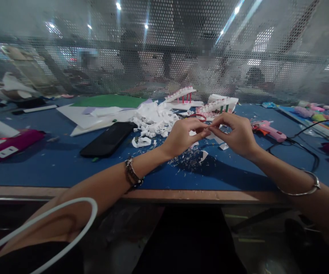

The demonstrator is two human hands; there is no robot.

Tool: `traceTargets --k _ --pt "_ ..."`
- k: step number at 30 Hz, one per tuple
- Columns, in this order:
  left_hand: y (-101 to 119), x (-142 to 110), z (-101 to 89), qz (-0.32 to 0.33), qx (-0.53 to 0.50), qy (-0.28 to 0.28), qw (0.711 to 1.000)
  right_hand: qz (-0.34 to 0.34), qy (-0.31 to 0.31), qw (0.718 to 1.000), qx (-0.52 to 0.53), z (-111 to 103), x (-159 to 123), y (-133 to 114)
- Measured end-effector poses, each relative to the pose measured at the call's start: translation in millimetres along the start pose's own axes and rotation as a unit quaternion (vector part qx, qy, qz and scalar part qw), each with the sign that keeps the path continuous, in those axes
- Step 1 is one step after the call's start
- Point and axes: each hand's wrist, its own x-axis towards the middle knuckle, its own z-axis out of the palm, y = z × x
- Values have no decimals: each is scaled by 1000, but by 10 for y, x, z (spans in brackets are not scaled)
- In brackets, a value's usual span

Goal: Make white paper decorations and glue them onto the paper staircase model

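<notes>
My left hand and my right hand meet fingertip to fingertip above the blue table. Thumb and fingers are pinched together on both; whatever sits between the tips is too small to make out. Beneath them lie fine shavings and a small white paper scrap. Just beyond the fingers, a pair of red-handled scissors is partly hidden. A heap of torn white scraps spreads left of my left hand. Behind my hands stand two small white models, one on red posts and one with green posts.
A black phone lies left of the scraps, before green and white sheets. To the right are a pink glue gun with its black cord and several coloured craft supplies. A white cable loops over my left forearm. A perforated screen closes off the back.
</notes>
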Motion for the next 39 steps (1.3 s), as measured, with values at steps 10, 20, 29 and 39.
traceTargets --k 10,20,29,39 --pt "-34 45 -65 10 -11 6 1000 94 1 987 128 -9 23 -14" --pt "-17 45 -45 -122 -198 17 972 172 -25 952 254 -20 44 -15" --pt "-30 54 -33 -180 -357 -29 916 194 -26 920 340 -4 30 -78" --pt "46 50 -1 -187 -367 -7 911 160 -30 933 321 -18 30 -154"
